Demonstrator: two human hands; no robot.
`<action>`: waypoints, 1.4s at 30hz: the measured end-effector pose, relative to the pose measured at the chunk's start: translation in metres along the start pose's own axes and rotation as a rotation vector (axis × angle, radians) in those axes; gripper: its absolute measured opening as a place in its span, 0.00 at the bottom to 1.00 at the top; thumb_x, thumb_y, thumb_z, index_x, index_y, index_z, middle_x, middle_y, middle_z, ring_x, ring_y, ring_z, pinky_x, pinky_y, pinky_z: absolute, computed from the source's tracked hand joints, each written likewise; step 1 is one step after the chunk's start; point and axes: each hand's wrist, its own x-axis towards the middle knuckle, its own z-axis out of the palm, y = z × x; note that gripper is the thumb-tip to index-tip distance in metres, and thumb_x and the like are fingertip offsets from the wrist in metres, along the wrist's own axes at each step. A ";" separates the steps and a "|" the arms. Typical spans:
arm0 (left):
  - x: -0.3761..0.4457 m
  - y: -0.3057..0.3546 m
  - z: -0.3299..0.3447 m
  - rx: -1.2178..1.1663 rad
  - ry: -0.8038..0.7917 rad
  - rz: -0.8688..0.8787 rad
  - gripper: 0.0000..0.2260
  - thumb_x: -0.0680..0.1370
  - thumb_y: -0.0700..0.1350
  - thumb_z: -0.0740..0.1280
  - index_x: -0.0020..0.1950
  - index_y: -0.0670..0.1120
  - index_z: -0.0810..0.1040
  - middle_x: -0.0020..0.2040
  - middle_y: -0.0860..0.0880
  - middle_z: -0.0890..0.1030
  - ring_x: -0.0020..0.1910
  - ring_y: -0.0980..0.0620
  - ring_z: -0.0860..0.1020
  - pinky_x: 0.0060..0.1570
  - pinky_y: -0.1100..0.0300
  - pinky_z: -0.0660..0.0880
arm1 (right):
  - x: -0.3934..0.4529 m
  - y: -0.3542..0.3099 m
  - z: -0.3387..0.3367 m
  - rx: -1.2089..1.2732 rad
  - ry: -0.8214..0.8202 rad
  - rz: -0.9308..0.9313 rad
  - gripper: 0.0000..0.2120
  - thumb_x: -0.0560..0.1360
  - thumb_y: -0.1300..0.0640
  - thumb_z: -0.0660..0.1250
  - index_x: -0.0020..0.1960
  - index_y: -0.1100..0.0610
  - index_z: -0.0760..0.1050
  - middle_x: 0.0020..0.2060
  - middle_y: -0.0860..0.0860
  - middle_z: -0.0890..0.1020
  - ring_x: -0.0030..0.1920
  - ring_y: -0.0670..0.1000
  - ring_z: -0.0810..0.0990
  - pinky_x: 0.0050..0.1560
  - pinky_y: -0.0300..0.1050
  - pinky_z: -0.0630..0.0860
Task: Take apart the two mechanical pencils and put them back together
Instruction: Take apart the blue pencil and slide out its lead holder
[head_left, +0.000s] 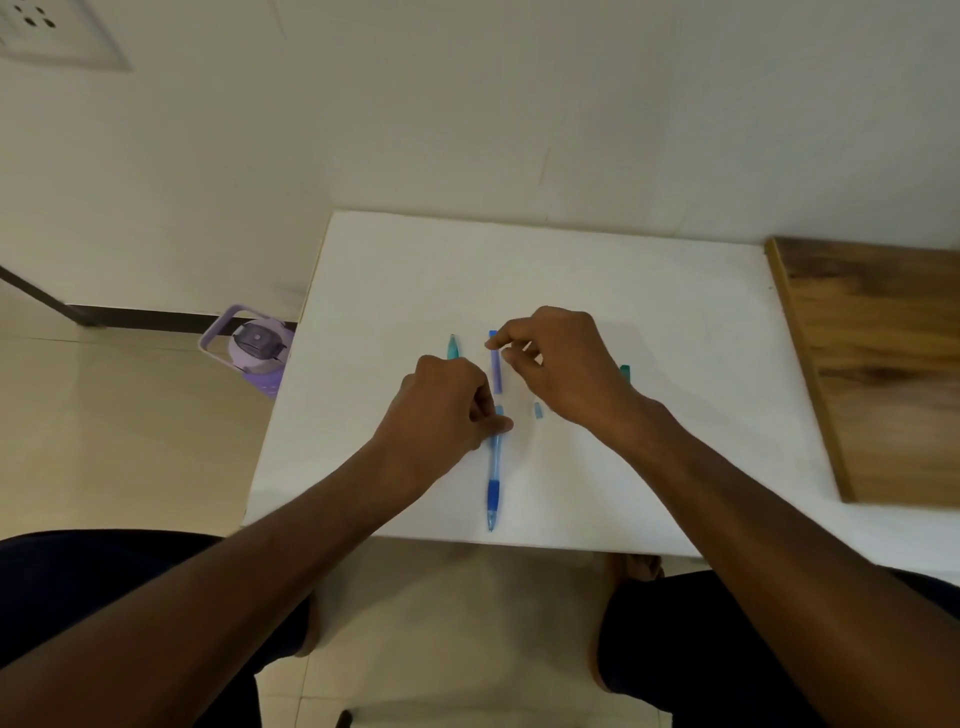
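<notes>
Blue translucent plastic pencil barrel lies on the white tabletop, left hand pinching its upper end; right hand, fingertips together, nips something unclear beside the purple tube; the small loose blue cap could get knocked off

My left hand is curled, thumb and fingers pinched low; my right hand arches beside it, fingertips drawn together.

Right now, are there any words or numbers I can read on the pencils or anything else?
None can be read.
Blue mechanical pencil: no print visible.
Purple pencil piece: no print visible.
Purple water bottle on the floor: too blurred to tell.
Wall socket plate: only holes, no lettering.
</notes>
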 end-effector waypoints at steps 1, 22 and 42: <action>0.000 -0.001 0.000 0.020 0.011 0.009 0.16 0.74 0.60 0.77 0.48 0.47 0.85 0.37 0.52 0.82 0.34 0.54 0.79 0.46 0.61 0.77 | 0.003 -0.003 0.005 -0.009 -0.022 0.003 0.10 0.82 0.56 0.70 0.62 0.51 0.86 0.55 0.52 0.85 0.50 0.50 0.83 0.56 0.36 0.73; 0.008 -0.009 -0.031 -0.218 0.204 0.024 0.14 0.81 0.57 0.71 0.61 0.52 0.86 0.49 0.56 0.87 0.43 0.59 0.84 0.51 0.65 0.81 | -0.007 -0.018 -0.016 0.745 0.058 0.272 0.12 0.77 0.62 0.75 0.60 0.53 0.82 0.40 0.52 0.89 0.42 0.51 0.90 0.51 0.50 0.87; 0.005 0.004 -0.032 -0.422 0.163 0.069 0.06 0.78 0.57 0.75 0.51 0.57 0.87 0.41 0.61 0.86 0.39 0.60 0.84 0.39 0.73 0.76 | -0.008 0.003 -0.037 0.944 0.104 0.214 0.06 0.83 0.58 0.66 0.51 0.56 0.82 0.47 0.52 0.89 0.45 0.48 0.82 0.46 0.44 0.80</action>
